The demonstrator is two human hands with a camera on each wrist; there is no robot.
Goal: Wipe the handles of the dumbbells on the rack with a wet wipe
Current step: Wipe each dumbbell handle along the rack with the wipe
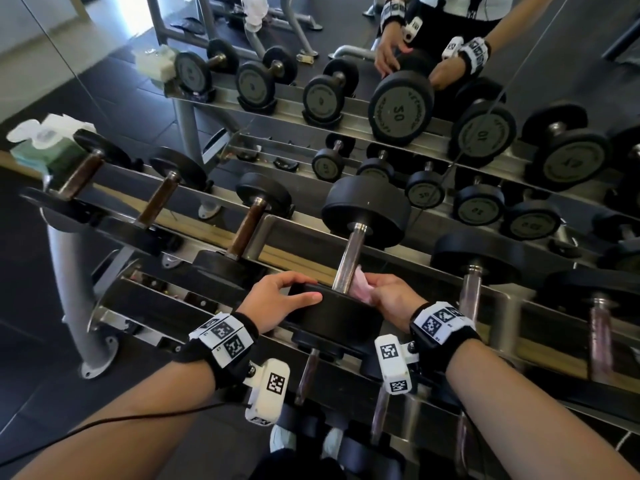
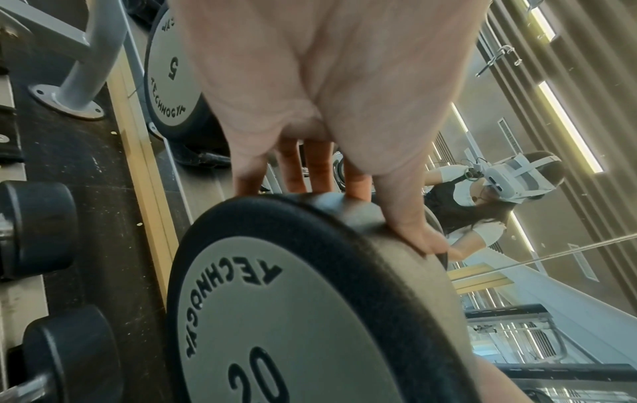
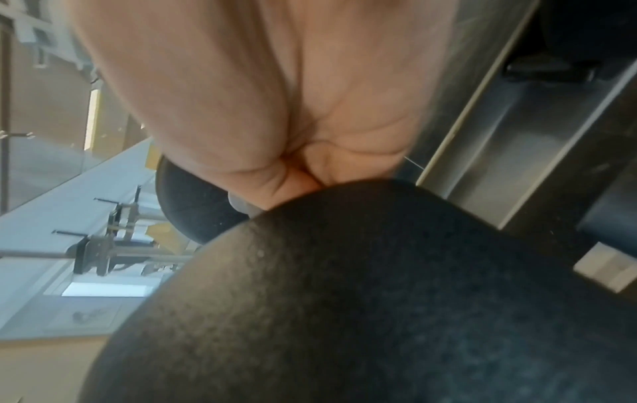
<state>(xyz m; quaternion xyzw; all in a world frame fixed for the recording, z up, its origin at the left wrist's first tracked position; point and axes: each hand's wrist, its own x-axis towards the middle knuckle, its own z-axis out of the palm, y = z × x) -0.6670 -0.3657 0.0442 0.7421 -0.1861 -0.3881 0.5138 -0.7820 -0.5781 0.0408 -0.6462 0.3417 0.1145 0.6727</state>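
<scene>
The 20 dumbbell [image 1: 363,216] lies on the rack's top tier, its chrome handle [image 1: 348,261] pointing towards me. My left hand [image 1: 311,290] holds the near black head [image 1: 332,313], fingers over the rim and thumb on its side; the left wrist view shows the left hand [image 2: 358,210] on that head [image 2: 293,313], marked 20. My right hand [image 1: 375,289] grips a pale pink wet wipe [image 1: 360,282] pressed against the handle's lower right side. In the right wrist view my right hand [image 3: 296,180] is closed behind the blurred head [image 3: 379,300]; the wipe is hidden there.
Brown-handled dumbbells [image 1: 247,226] lie to the left and a chrome-handled one [image 1: 472,289] to the right. A wet-wipe pack [image 1: 45,147] sits at the rack's left end. A lower tier [image 1: 308,372] holds more dumbbells. A mirror [image 1: 104,46] behind reflects the rack.
</scene>
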